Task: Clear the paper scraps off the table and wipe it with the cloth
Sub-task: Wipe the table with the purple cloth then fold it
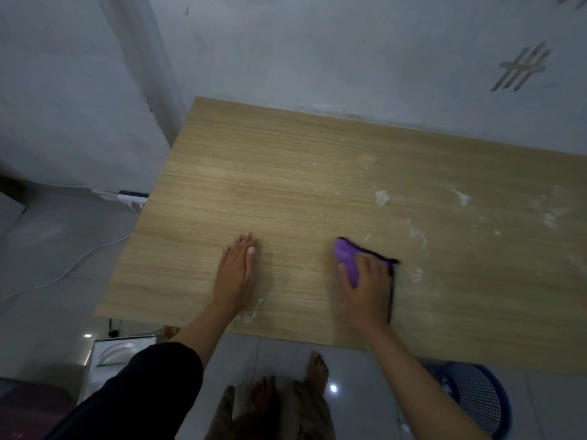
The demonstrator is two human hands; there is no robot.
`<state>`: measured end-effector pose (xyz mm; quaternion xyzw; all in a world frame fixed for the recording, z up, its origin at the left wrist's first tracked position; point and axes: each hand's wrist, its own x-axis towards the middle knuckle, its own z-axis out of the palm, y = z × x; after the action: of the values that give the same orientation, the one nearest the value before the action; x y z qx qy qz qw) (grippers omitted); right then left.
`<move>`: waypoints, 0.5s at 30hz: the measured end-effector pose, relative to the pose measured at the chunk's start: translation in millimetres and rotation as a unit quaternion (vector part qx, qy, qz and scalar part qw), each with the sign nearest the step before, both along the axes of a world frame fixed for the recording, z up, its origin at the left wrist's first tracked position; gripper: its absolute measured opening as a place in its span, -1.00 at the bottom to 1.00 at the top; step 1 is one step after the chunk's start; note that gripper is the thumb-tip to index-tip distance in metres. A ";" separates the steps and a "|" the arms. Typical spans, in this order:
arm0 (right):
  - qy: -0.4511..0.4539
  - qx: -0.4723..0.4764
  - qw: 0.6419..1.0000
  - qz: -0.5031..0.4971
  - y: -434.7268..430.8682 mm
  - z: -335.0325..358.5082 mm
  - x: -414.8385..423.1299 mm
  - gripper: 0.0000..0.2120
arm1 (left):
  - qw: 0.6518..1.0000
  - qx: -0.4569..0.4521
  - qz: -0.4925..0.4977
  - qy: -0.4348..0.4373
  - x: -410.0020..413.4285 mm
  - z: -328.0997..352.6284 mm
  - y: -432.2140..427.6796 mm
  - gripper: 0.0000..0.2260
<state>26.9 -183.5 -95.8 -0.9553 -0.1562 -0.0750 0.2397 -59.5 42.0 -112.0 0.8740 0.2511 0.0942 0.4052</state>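
A light wooden table [286, 173] fills the middle of the view. My right hand [367, 287] presses a purple cloth [347, 258] with a dark edge flat on the table near the front. My left hand [238, 268] lies flat on the wood to the left of the cloth, fingers together, holding nothing. White smears and small bits [382, 197] mark the table's right half, with more white smears [462, 198] farther right. Another white patch [254, 312] sits at the front edge by my left wrist.
A grey wall runs behind the table. A blue mesh basket [476, 398] stands on the tiled floor under the table's front right. A white cable [73, 265] and power strip [131, 197] lie on the floor at left. My bare feet [314, 373] are below.
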 end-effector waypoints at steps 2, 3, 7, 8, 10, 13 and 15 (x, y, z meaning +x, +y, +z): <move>-0.039 0.015 0.992 0.119 43.6 -2.8 -38.5 -0.69 | 0.998 -0.030 0.044 -0.028 3.3 4.1 -2.0 -0.52; -0.043 0.021 0.982 0.183 63.2 -9.1 -60.4 -0.72 | 0.996 -0.042 0.063 -0.040 4.5 6.2 -2.3 -0.54; -0.005 0.029 0.956 0.293 85.3 -35.9 -100.3 -0.71 | 0.996 -0.045 0.058 -0.048 8.3 9.3 1.9 -0.60; -0.002 0.030 0.955 0.294 77.5 -37.9 -92.4 -0.71 | 0.996 -0.040 0.056 -0.048 10.3 10.1 4.0 -0.60; 0.010 0.027 0.961 0.276 55.0 -34.7 -67.0 -0.68 | 0.997 -0.028 0.048 -0.047 15.0 11.3 6.7 -0.63; 0.055 0.037 0.989 0.131 9.0 -29.3 -14.9 -0.60 | 0.999 -0.023 0.029 -0.033 22.0 12.2 2.9 -0.65; 0.072 0.034 0.996 0.027 -20.2 -27.8 18.0 -0.54 | 0.999 -0.020 0.019 -0.023 25.8 11.1 -2.4 -0.65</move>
<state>44.8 -203.7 -123.6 -0.9450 -0.1616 -0.0052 0.2845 -33.7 39.7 -100.9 0.8586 0.2605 0.1167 0.4258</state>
